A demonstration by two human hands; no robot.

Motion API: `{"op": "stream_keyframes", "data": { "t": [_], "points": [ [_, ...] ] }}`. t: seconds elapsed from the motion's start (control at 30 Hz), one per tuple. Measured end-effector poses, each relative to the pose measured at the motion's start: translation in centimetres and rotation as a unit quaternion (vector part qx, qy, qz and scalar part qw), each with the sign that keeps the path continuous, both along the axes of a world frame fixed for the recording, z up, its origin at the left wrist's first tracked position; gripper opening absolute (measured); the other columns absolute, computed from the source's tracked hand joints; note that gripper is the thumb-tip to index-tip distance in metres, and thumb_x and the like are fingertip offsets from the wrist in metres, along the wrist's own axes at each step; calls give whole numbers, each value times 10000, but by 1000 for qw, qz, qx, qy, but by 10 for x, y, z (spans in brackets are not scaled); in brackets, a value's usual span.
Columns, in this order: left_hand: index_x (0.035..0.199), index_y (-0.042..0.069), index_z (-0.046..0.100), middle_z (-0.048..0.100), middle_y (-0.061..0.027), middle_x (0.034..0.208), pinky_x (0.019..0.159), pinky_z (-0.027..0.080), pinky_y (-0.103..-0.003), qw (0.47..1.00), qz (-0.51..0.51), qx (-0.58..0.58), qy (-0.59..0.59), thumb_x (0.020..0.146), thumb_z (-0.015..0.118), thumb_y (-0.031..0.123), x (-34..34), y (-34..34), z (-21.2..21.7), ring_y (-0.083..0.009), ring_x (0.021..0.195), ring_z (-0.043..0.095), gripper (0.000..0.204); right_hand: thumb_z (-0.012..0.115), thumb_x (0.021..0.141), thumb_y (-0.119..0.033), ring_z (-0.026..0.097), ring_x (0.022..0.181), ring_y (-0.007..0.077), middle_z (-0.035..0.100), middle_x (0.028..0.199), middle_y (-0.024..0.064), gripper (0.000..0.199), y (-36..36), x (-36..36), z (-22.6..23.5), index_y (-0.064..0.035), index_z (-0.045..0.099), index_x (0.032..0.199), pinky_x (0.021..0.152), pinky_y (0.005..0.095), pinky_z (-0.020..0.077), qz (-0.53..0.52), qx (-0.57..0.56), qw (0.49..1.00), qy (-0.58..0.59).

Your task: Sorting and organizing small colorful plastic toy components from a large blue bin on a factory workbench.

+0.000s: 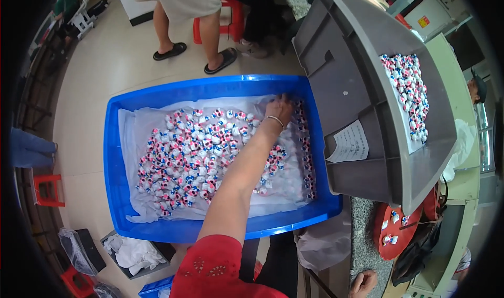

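My left hand (280, 110), with a bracelet at the wrist, reaches to the far right corner of a blue plastic tub (173, 92). Its fingers bend down among small painted figurines there; what they grip is hidden. White, pink and blue figurines (184, 161) lie loosely heaped over a white sheet liner (134, 135) inside the tub. Along the right wall, more figurines (306, 156) stand in tight, neat rows. At the lower right, my right hand (363, 284) shows partly beside the speckled counter (362, 245), its fingers curled; anything in them is hidden.
A tilted grey crate (362, 88) beside the tub holds more figurines (409, 93). A red round tray (388, 248) with a few figurines lies on the counter. Grey bins with white cloth (137, 253) and red stools (50, 189) stand left. A person in slippers (223, 60) stands beyond.
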State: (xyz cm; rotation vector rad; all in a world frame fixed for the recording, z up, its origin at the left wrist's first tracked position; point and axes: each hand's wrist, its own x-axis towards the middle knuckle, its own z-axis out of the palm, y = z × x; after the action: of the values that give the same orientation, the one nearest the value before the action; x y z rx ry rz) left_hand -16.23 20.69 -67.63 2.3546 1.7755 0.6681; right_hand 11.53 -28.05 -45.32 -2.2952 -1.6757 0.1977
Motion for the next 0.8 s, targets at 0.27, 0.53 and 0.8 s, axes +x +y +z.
{"op": "stream_keyframes", "data": {
  "t": [0.27, 0.53, 0.8],
  "points": [
    [1012, 96, 604, 534, -103, 1016, 789, 476, -386, 998, 24, 62, 3, 793, 516, 133, 19, 8, -16, -260, 971, 558, 239, 591, 869, -119, 549, 664, 251, 580, 761, 126, 99, 10, 4, -9, -22, 577, 858, 621, 348, 453, 3, 2, 1000, 24],
    [975, 71, 577, 540, -127, 978, 759, 492, -389, 997, -3, 79, -19, 689, 640, 100, 6, -6, -10, -289, 906, 586, 294, 598, 875, -138, 546, 681, 258, 580, 774, 133, 116, -9, -4, -8, -24, 578, 874, 641, 353, 452, -1, 2, 1000, 4],
    [1064, 23, 547, 519, -199, 1031, 776, 510, -426, 970, -133, -67, -191, 711, 602, 40, 15, -61, 8, -369, 881, 605, 357, 591, 875, -118, 549, 672, 271, 579, 765, 142, 109, -11, -6, -4, -11, 577, 860, 638, 352, 458, -13, 15, 1000, 23]
  ]
}}
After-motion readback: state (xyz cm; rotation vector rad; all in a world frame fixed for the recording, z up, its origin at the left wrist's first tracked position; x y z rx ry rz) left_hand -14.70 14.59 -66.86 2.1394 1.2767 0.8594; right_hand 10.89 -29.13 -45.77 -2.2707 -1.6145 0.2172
